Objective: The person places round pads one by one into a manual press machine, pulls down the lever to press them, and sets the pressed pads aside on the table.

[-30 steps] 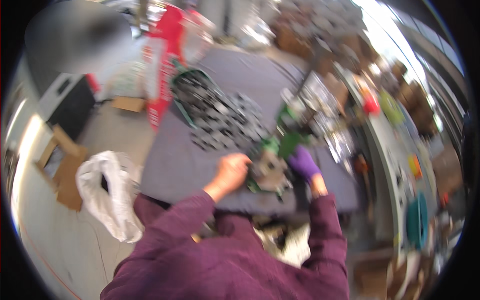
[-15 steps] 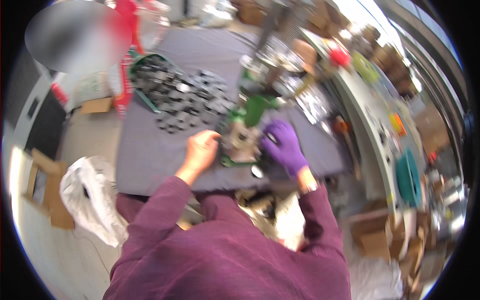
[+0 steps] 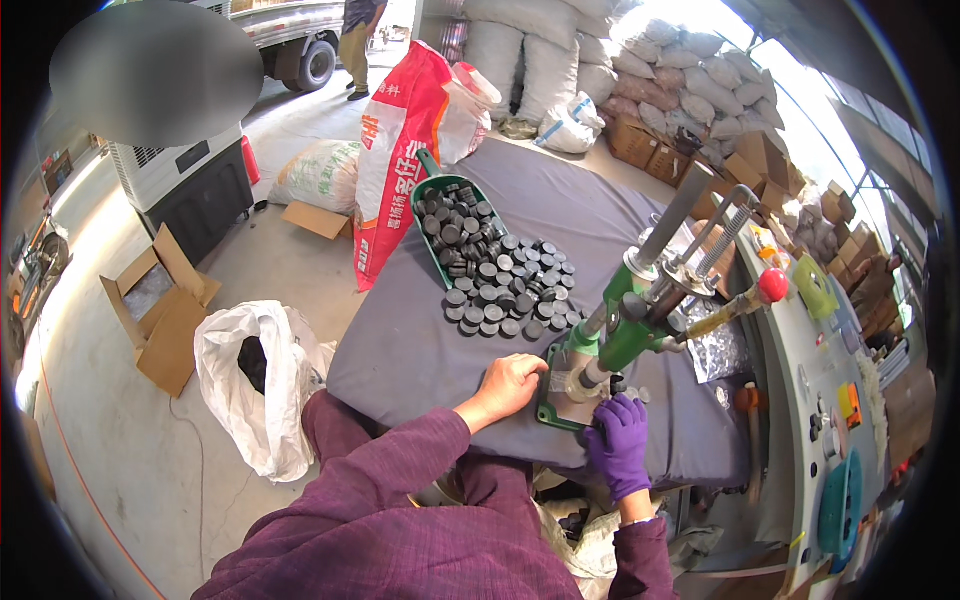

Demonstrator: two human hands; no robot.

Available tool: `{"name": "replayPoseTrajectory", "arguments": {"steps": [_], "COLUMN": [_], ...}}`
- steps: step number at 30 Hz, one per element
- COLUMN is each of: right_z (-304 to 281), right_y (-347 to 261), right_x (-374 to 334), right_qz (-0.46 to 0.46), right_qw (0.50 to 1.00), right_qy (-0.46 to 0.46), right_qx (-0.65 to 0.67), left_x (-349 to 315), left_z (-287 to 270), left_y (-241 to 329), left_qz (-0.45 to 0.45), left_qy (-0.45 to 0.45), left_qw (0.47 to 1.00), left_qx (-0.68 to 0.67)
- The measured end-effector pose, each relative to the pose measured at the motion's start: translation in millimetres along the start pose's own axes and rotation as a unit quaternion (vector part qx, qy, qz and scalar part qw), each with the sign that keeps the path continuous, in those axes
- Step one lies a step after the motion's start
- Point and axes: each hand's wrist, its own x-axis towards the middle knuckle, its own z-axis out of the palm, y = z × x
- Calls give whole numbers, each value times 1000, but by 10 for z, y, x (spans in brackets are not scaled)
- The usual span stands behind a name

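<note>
A green hand press (image 3: 618, 335) with a steel column stands at the table's right side. Its lever (image 3: 728, 310) ends in a red ball knob. My bare left hand (image 3: 508, 386) rests by the left edge of the press base, fingers curled together; anything in them is hidden. My right hand (image 3: 620, 447), in a purple glove, is at the base's right front corner. Its fingers are bent in towards the die, next to small black pieces and clear round pieces (image 3: 640, 394); what they grip is hidden. Beyond my left hand lies a pile of black round caps (image 3: 505, 300), spilling from a green scoop (image 3: 428, 225).
Grey cloth covers the table (image 3: 400, 350). A red and white sack (image 3: 400, 150) stands at its far left edge, an open white bag (image 3: 255, 390) on the floor at left. A side bench (image 3: 800, 400) with a teal basin (image 3: 838, 510) runs along the right. A person stands near a truck.
The view has swung, so the table and press now appear farther right and lower, and the picture is sharper. Both hands stay beside the press base.
</note>
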Motion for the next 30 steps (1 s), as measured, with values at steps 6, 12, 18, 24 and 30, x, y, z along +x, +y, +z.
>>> {"name": "replayPoseTrajectory", "arguments": {"steps": [6, 12, 18, 24, 30], "right_z": [-37, -11, -161, -40, 246], "right_y": [299, 309, 404, 862, 949], "right_x": [-233, -162, 120, 321, 621], "right_qz": [49, 67, 214, 151, 82], "right_qw": [998, 994, 941, 973, 959], "right_qy": [32, 59, 120, 25, -88], "right_qx": [-13, 66, 234, 171, 256], "left_x": [-7, -7, -211, -474, -705], "left_z": [23, 2, -36, 707, 820], "left_y": [41, 16, 784, 1069, 933], "left_qz": [-9, 34, 191, 272, 283], "left_qy": [-4, -24, -11, -206, -205], "left_qw": [1000, 999, 981, 940, 933], "left_qx": [-23, 19, 15, 1, 90]}}
